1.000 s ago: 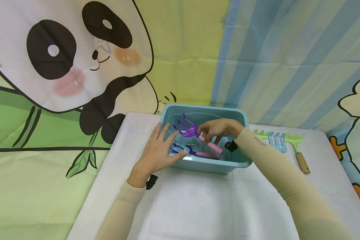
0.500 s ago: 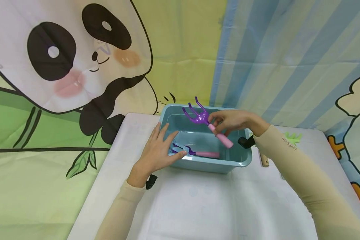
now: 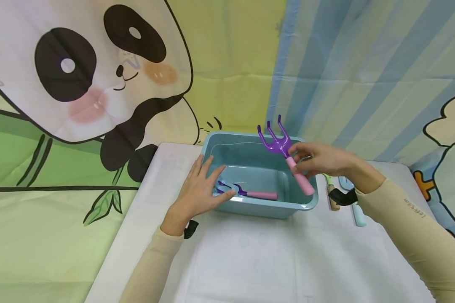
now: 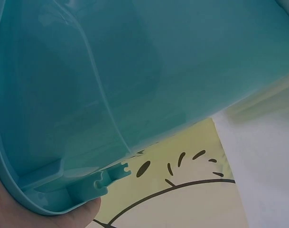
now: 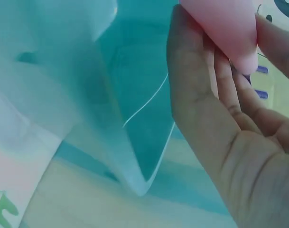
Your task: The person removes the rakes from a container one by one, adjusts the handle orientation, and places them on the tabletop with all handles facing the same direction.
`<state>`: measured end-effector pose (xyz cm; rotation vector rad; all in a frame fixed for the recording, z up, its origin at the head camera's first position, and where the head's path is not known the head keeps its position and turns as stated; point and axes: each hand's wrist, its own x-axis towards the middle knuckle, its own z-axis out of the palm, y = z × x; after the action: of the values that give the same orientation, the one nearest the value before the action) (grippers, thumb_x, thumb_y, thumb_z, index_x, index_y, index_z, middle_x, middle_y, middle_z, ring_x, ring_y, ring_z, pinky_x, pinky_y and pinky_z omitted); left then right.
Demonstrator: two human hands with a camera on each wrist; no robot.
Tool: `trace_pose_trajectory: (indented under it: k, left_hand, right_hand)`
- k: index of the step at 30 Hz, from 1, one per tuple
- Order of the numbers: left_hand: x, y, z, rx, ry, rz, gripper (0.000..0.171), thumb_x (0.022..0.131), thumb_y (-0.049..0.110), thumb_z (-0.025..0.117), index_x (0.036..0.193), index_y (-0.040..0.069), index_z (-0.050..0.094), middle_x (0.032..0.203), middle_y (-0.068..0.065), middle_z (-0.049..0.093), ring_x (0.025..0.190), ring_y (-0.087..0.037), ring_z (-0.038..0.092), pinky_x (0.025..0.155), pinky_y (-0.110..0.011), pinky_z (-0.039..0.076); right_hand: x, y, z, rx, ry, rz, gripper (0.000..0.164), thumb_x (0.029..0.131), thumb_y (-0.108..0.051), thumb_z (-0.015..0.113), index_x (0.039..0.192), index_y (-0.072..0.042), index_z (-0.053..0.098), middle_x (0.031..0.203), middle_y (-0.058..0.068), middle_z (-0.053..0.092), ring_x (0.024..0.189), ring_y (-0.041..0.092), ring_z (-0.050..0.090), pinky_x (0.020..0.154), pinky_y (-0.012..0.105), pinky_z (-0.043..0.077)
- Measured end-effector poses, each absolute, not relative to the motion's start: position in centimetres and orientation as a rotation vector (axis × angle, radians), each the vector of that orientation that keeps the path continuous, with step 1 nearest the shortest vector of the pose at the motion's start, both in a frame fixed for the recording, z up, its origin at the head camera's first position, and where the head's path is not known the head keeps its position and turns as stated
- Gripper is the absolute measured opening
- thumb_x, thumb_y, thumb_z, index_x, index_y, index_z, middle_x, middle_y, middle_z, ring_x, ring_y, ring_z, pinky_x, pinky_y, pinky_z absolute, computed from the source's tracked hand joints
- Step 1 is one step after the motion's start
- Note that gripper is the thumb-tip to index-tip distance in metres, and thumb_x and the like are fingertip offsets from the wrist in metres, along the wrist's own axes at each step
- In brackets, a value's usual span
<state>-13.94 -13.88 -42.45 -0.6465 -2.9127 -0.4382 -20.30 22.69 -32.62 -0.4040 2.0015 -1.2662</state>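
My right hand [image 3: 320, 160] pinches the pink handle of a three-pronged purple hand fork [image 3: 278, 145], holding it above the right end of a light blue plastic bin [image 3: 267, 210]. Its prongs point up and away. The right wrist view shows fingers and thumb around the pink handle [image 5: 229, 33]. Spread over the bin's left end, my left hand [image 3: 199, 191] touches the rim; fingers lie along the bin rim [image 4: 37, 209] in the left wrist view. Inside, along the front wall, lies another tool with a pink handle [image 3: 262, 195] and a purple neck; its head is partly hidden.
Right of the bin, a green tool with a wooden handle [image 3: 333, 198] and a light blue tool [image 3: 358, 214] lie on the white table [image 3: 250, 261], partly covered by my right arm. A panda-print cloth [image 3: 227, 63] hangs behind.
My right hand has lifted the purple hand fork out of the bin's inside and carried it to the right, with the prongs turning more upright. The left hand has stayed put.
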Motion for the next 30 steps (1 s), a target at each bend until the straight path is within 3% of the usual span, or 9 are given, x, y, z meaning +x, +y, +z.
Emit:
trace_pose_trajectory:
  k: [13, 20, 30]
  left_hand:
    - [-13.8, -14.0, -42.4, -0.630, -2.933, -0.454, 0.093, 0.086, 0.086, 0.035, 0.152, 0.021, 0.045, 0.163, -0.017, 0.021, 0.151, -0.038, -0.002, 0.120, -0.053, 0.006]
    - [-13.9, -13.9, -42.5, -0.637, -2.918, -0.456, 0.093, 0.086, 0.085, 0.035, 0.152, 0.020, 0.046, 0.162, -0.018, 0.022, 0.151, -0.039, 0.000, 0.119, -0.054, 0.009]
    - [-13.8, -13.8, -42.5, -0.635, -2.919, -0.460, 0.093, 0.086, 0.085, 0.035, 0.152, 0.020, 0.046, 0.162, -0.017, 0.022, 0.151, -0.038, -0.002, 0.119, -0.054, 0.007]
  right_hand:
    - [-15.6, 27.1, -33.8, -0.410, 2.098, -1.382, 0.043, 0.099, -0.006, 0.059, 0.134, 0.006, 0.038, 0.124, 0.028, 0.048, 0.103, 0.037, 0.061, 0.087, 0.044, 0.055]
    - [-13.1, 29.1, -35.2, -0.367, 2.211, -1.399, 0.037, 0.099, -0.010, 0.062, 0.127, 0.004, 0.043, 0.115, 0.025, 0.054, 0.098, 0.033, 0.064, 0.082, 0.041, 0.057]
    - [-9.5, 32.6, -39.3, -0.208, 2.233, -1.442, 0.052, 0.101, -0.012, 0.061, 0.138, 0.008, 0.032, 0.117, 0.027, 0.053, 0.099, 0.031, 0.065, 0.079, 0.039, 0.058]
